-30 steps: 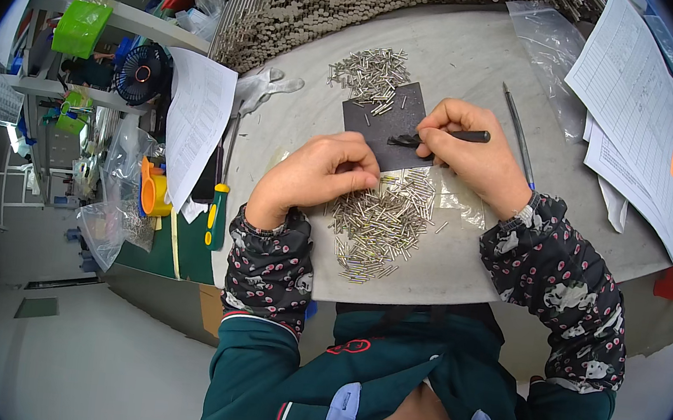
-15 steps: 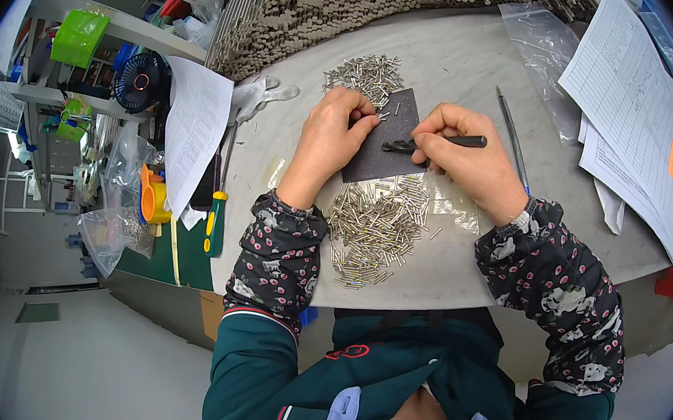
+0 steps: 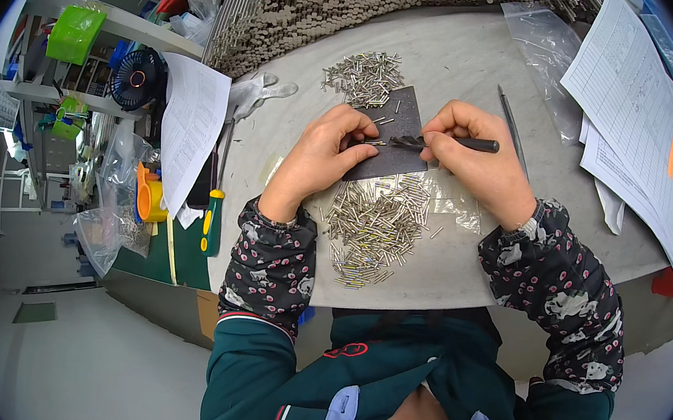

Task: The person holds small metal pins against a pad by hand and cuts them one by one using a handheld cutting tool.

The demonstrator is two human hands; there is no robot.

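My left hand (image 3: 331,147) pinches a small metal pin over a dark square mat (image 3: 401,114) on the grey table (image 3: 446,264). My right hand (image 3: 476,147) grips a black pen-like tool (image 3: 477,145) whose dark tip meets the pin between the two hands. A large heap of small metal pins (image 3: 372,226) lies just below the mat, near my wrists. A smaller heap of pins (image 3: 364,76) lies above the mat.
Printed paper sheets (image 3: 638,112) lie at the right, a clear plastic bag (image 3: 542,47) and a thin metal rod (image 3: 513,131) beside them. Left of the table: a paper sheet (image 3: 190,131), a small black fan (image 3: 137,78), an orange cup (image 3: 147,197), a yellow-handled tool (image 3: 207,220).
My left hand has moved up from the near heap of pins to the dark mat and now meets the tip of the tool. My right hand has stayed in place.
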